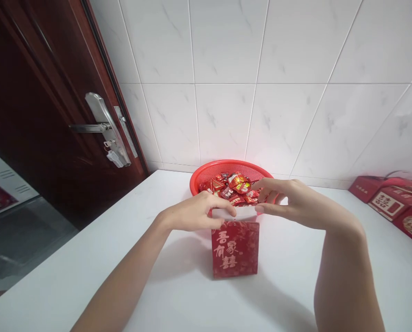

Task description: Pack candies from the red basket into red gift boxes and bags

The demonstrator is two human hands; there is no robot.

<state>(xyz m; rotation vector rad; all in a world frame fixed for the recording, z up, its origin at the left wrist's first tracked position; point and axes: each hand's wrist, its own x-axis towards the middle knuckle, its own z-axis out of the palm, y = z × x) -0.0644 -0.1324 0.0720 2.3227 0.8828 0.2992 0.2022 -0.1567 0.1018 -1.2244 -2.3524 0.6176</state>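
A red box (235, 251) with pale gold characters stands upright on the white table (178, 295), its white-lined top flap (244, 212) raised. My left hand (195, 212) is at the box's upper left, its fingers bent around the top edge and flap. At the flap's right end, my right hand (289, 200) has its thumb against the corner, with the other fingers apart above it. Behind the box sits a red plastic basket (223, 165) holding several wrapped candies (238, 182). The inside of the box is hidden.
Several red boxes (385, 203) with gold designs lie at the table's right side. A white tiled wall (223, 120) rises behind the table. On the left is a dark red door (54, 69) with a metal handle (91, 128) and keys.
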